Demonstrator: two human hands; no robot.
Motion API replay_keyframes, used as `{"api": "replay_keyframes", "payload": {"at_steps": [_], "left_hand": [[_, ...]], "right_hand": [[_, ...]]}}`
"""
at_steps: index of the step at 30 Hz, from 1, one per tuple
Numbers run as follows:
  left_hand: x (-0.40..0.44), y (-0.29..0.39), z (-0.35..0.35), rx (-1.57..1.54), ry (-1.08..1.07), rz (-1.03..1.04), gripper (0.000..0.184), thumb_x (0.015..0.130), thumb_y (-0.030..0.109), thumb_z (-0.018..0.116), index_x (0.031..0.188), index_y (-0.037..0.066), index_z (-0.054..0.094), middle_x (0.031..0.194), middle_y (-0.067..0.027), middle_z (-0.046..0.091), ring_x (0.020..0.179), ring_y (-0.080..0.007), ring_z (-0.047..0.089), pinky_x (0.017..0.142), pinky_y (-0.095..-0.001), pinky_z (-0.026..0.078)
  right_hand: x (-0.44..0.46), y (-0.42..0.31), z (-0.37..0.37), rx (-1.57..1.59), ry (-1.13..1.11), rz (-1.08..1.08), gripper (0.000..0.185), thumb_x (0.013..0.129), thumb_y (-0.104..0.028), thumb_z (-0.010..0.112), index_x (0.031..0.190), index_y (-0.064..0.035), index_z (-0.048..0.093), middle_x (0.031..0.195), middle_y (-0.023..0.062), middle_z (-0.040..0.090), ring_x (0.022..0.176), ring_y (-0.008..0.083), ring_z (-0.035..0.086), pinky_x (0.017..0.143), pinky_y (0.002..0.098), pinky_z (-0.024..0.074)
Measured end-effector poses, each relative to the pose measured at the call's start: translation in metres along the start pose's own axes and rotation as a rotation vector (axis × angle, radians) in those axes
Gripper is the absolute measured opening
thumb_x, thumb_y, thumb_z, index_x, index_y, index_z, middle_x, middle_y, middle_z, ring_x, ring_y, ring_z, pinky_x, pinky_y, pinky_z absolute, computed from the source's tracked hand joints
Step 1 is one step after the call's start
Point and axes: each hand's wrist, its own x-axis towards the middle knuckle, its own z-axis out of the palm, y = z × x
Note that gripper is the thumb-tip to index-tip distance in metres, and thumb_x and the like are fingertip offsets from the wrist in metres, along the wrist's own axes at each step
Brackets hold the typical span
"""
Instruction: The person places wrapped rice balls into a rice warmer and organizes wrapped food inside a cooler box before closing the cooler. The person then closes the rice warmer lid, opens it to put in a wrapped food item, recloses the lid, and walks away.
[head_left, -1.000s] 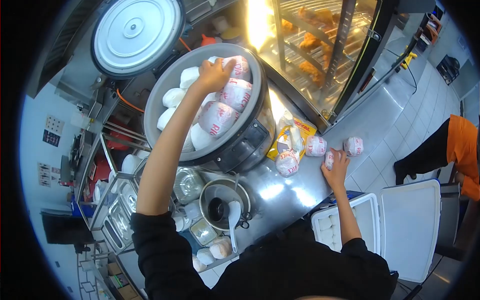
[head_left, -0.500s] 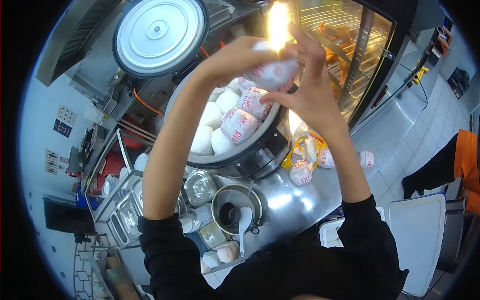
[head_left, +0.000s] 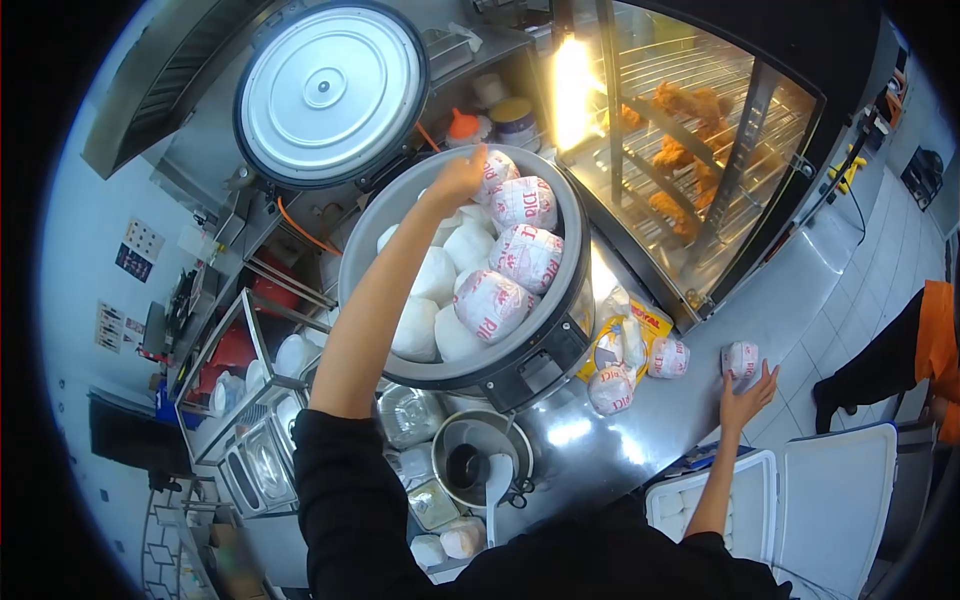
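My left hand [head_left: 462,178] is inside the rim of a large round pot [head_left: 350,290], its fingers closed against a wrapped bundle [head_left: 499,170] printed in red. More bundles marked "RICE" [head_left: 524,204] lie below it, on and beside plain white rounded lumps [head_left: 431,276]. On the right, my right hand [head_left: 748,398] is spread at the steel counter's edge, fingertips just below a small wrapped bundle [head_left: 740,359]. Two other wrapped bundles [head_left: 611,388] [head_left: 668,357] rest by a yellow packet [head_left: 650,322].
The pot's raised lid [head_left: 330,90] stands behind it. A lit glass cabinet [head_left: 690,130] holds fried pieces. Nearer me are a metal bowl [head_left: 525,450] with a white paddle [head_left: 497,480] and an open white cooler [head_left: 770,500]. A person in orange [head_left: 935,335] stands far right.
Both hands held a wrapped bundle above the pot; they have parted, my left down into the pot, my right out to the counter. The pot shows one more wrapped bundle, the counter one fewer.
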Motion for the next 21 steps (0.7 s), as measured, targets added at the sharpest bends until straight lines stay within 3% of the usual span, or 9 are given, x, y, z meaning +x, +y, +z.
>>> {"api": "replay_keyframes", "payload": {"at_steps": [2,3,6,8,10,13,14,16,21], "left_hand": [[-0.017,0.014,0.005,0.558,0.015,0.199,0.083,0.087,0.068,0.044,0.134,-0.001,0.046,0.131,-0.0296,0.046,0.123,-0.0375,0.047,0.099,-0.0513,0.037],[-0.025,0.031,0.021,0.698,0.219,-0.047,0.084,0.083,0.073,0.045,0.131,0.005,0.051,0.133,-0.0330,0.043,0.132,-0.0425,0.034,0.105,-0.0550,0.026],[-0.028,0.042,0.020,0.578,0.156,-0.105,0.085,0.078,0.077,0.048,0.124,0.006,0.058,0.131,-0.0321,0.046,0.134,-0.0434,0.030,0.104,-0.0572,0.027],[-0.017,0.039,0.010,0.529,0.047,-0.107,0.080,0.078,0.074,0.053,0.113,0.003,0.064,0.115,-0.0287,0.055,0.093,-0.0325,0.061,0.078,-0.0415,0.049],[-0.023,0.047,0.003,0.424,-0.055,-0.134,0.089,0.075,0.081,0.048,0.113,0.002,0.064,0.121,-0.0308,0.055,0.121,-0.0369,0.050,0.100,-0.0515,0.035],[-0.046,0.051,0.000,0.747,0.404,0.182,0.082,0.082,0.075,0.045,0.107,-0.001,0.065,0.103,-0.0255,0.065,0.084,-0.0283,0.068,0.078,-0.0385,0.051],[-0.056,0.053,-0.003,0.924,0.570,0.302,0.081,0.084,0.074,0.044,0.107,-0.001,0.065,0.100,-0.0244,0.066,0.079,-0.0275,0.069,0.073,-0.0362,0.053],[-0.115,0.102,-0.010,0.672,0.254,0.306,0.073,0.088,0.068,0.044,0.112,0.002,0.064,0.103,-0.0203,0.066,0.088,-0.0249,0.067,0.076,-0.0371,0.053],[-0.215,0.161,-0.002,0.046,-0.549,0.120,0.072,0.085,0.064,0.054,0.122,0.002,0.056,0.108,-0.0135,0.064,0.094,-0.0221,0.065,0.079,-0.0342,0.053]], "right_hand": [[-0.001,0.011,0.007,0.051,-0.120,-0.004,0.078,0.070,-0.025,0.076,0.136,-0.0063,0.041,0.137,0.0215,0.042,0.129,0.0401,0.036,0.108,0.0504,0.0243],[0.002,0.012,0.008,0.049,-0.135,-0.003,0.080,0.068,-0.026,0.077,0.137,-0.0066,0.041,0.136,0.0208,0.043,0.128,0.0396,0.036,0.107,0.0503,0.0249],[0.018,-0.012,0.001,-0.055,-0.235,0.050,0.083,0.065,-0.028,0.080,0.136,-0.0069,0.041,0.133,0.0187,0.047,0.126,0.0389,0.038,0.106,0.0492,0.0271],[0.024,-0.015,0.007,-0.045,-0.276,0.050,0.082,0.065,-0.026,0.080,0.135,-0.0071,0.041,0.131,0.0175,0.049,0.124,0.0364,0.041,0.102,0.0460,0.0316],[0.027,-0.002,0.023,0.078,-0.269,-0.012,0.080,0.066,-0.021,0.080,0.134,-0.0075,0.040,0.128,0.0166,0.050,0.120,0.0314,0.045,0.096,0.0408,0.0389],[0.018,-0.024,0.011,0.743,-0.595,0.729,0.081,0.062,-0.018,0.080,0.132,-0.0078,0.040,0.121,0.0105,0.052,0.114,0.0243,0.050,0.086,0.0359,0.0451],[0.014,-0.045,-0.001,0.932,-0.649,0.676,0.082,0.062,-0.015,0.081,0.133,-0.0080,0.040,0.120,0.0099,0.052,0.113,0.0230,0.051,0.088,0.0341,0.0456],[0.006,-0.104,-0.039,1.310,-0.752,0.553,0.084,0.061,-0.009,0.081,0.134,-0.0083,0.039,0.119,0.0086,0.052,0.110,0.0205,0.054,0.091,0.0304,0.0466],[0.067,-0.287,-0.093,1.246,-0.688,-0.251,0.095,0.058,-0.006,0.082,0.139,-0.0087,0.032,0.132,0.0132,0.042,0.117,0.0223,0.049,0.098,0.0377,0.0446]]}}
